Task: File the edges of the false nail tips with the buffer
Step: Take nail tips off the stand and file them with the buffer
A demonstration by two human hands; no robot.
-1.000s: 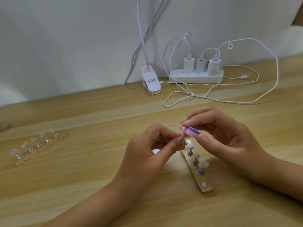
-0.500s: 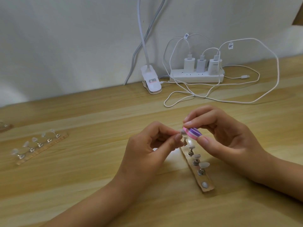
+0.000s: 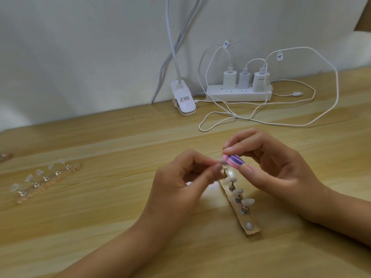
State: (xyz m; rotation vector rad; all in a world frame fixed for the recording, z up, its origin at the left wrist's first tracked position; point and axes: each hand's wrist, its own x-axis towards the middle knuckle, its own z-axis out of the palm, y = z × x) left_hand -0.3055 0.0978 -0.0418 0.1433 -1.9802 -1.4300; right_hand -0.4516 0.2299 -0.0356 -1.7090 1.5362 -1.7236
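Observation:
My right hand pinches a small pink and purple buffer between thumb and fingers above the table. My left hand pinches a clear false nail tip on its stand, and the buffer's end touches that tip. Below the hands a wooden holder strip lies on the table. It carries several more nail tips on metal stands, and its nearest spot holds only a round magnet.
A second holder strip with several clear nail tips lies at the left. At the back stand a white lamp clip, a power strip with three chargers and loose white cables. The table is light wood.
The buffer has tilted and slid a little along the nail tip's edge. Both hands have stayed close together above the strip, rising slightly.

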